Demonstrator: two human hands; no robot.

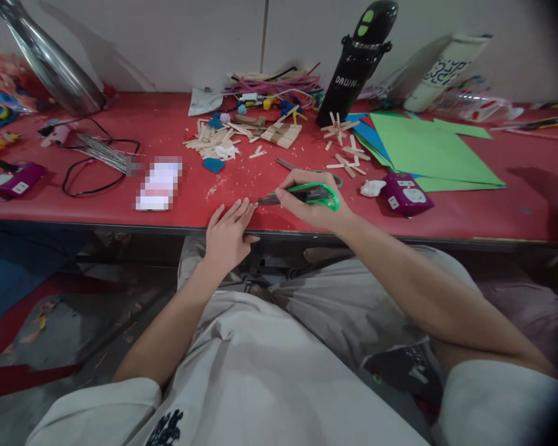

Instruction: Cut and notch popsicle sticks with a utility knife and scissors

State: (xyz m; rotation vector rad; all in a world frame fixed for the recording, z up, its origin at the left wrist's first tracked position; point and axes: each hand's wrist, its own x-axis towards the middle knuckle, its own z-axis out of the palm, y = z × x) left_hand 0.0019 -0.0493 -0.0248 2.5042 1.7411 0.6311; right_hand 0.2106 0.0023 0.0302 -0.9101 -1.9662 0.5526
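Observation:
My right hand (314, 207) is closed around a green utility knife (309, 194) at the front edge of the red table (167, 130), its blade tip pointing left toward my left hand. My left hand (227, 232) rests on the table edge with fingers stretched forward, fingertips pressing near the blade tip; whatever lies under them is too small to make out. Behind the knife lie small crosses of wooden sticks (346, 162) and a heap of loose wooden sticks (211, 139). A pair of scissors (291, 166) lies just beyond my right hand.
Green and blue paper sheets (428, 152) lie at the right, with a purple device (405, 193) and a crumpled white scrap (372, 188) in front. A black bottle (360, 59) stands at the back. Pipe cleaners (279, 83), a black cable (93, 161) and a second purple device (12, 179) lie to the left.

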